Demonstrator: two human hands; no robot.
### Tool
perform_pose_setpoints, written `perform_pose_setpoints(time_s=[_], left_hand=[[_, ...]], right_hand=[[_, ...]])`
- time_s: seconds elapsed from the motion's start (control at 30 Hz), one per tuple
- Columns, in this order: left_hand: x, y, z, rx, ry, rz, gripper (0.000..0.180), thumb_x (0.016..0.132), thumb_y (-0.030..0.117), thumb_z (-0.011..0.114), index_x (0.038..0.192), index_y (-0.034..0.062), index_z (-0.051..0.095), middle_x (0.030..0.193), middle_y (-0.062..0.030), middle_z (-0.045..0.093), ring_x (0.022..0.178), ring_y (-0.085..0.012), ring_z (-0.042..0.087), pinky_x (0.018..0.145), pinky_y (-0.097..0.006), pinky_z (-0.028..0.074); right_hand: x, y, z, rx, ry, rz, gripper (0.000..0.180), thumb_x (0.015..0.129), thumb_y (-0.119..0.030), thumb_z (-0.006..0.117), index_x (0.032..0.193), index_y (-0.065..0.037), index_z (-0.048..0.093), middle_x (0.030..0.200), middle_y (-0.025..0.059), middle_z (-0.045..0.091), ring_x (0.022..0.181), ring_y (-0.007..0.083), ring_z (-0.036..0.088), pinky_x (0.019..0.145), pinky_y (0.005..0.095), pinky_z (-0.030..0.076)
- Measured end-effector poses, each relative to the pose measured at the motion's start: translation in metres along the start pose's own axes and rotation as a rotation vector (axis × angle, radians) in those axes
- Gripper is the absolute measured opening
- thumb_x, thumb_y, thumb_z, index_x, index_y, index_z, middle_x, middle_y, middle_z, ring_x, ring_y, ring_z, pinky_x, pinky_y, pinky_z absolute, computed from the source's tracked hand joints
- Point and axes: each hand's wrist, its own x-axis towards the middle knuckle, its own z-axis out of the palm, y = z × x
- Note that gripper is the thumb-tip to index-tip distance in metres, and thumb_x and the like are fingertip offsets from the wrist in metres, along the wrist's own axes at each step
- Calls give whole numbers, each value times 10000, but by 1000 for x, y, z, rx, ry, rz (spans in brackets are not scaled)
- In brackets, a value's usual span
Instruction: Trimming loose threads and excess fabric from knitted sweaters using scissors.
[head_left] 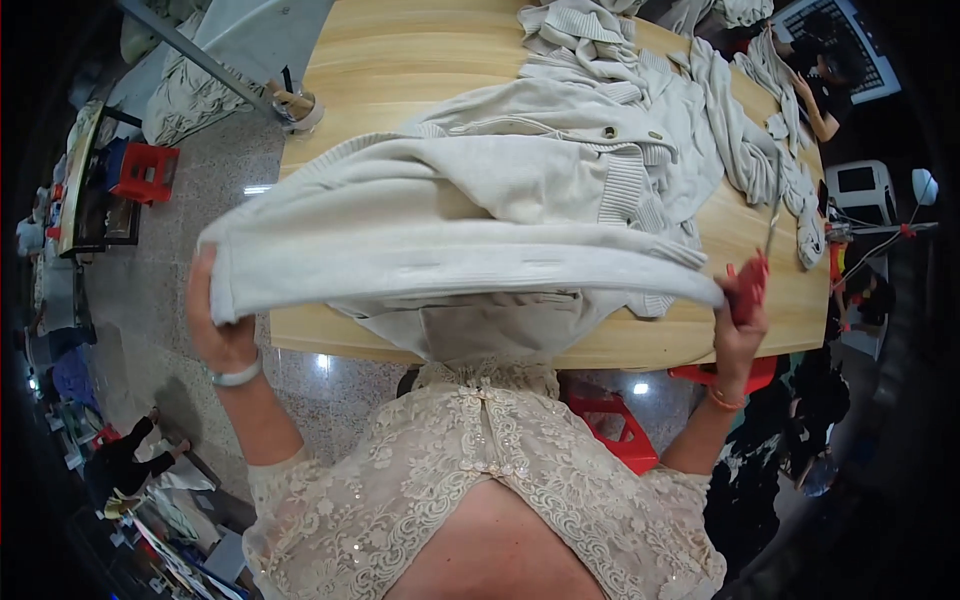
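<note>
The pale knit garment (540, 195) lies over the near edge of the wooden table (400, 45), its front strip raised and spanning from one hand to the other. The left hand (222, 335) is positioned outside the table's left edge, close to the near-left corner. Its fingers are folded over one end of the strip, with the thumb side toward the body. The right hand (740, 340) is above the table near the near-right corner. It is closed around red-handled scissors (748, 285) and appears to pinch the strip's other end with the same grip.

The wide hand spacing probably tensions the strip, presenting its slits face up and in line. The scissors point toward the far edge, likely so that the blades clear the fabric. The table appears to carry the remaining garment weight. Further pale knitwear (710, 110) is heaped from the far edge along the right side, apparently to leave the left half as working surface.

The exact finger contact at the right hand is obscured by the handles. The blades are thin and blurred; their opening cannot be determined. The garment's underside is hidden, and the table's far edge is cut off.
</note>
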Motion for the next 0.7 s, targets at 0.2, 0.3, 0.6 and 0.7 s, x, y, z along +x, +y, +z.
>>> perform_pose_setpoints(time_s=[0.2, 0.3, 0.6, 0.7], left_hand=[[-24, -63, -99, 276, -165, -469, 287, 881, 162, 580, 1127, 20, 535, 966, -64, 611, 751, -107, 589, 576, -226, 478], [-13, -113, -117, 337, -167, -691, 248, 862, 144, 611, 1077, 34, 553, 844, -14, 610, 594, -55, 539, 425, -179, 390], [39, -237, -86, 1, 32, -497, 190, 901, 28, 559, 1087, 13, 526, 889, -89, 582, 747, -173, 595, 695, -273, 538], [-4, -244, -42, 615, -190, 187, 362, 867, 22, 586, 1220, 19, 508, 991, -113, 583, 937, -202, 571, 848, -271, 468]], right_hand=[[-36, -48, -19, 63, -469, 580, 212, 693, 85, 544, 868, 36, 652, 777, 49, 645, 697, 115, 576, 650, 248, 453], [-49, -1, 10, 11, -615, 700, 180, 726, 43, 571, 871, 25, 674, 695, 22, 611, 674, 92, 534, 609, 255, 429], [-76, 95, 100, -882, -286, 404, 176, 870, -170, 592, 983, -34, 600, 860, 222, 614, 813, 423, 602, 696, 515, 482], [-101, 97, 88, -985, -246, 303, 197, 879, -147, 588, 1031, -47, 513, 1025, 209, 538, 859, 423, 571, 701, 529, 468]])
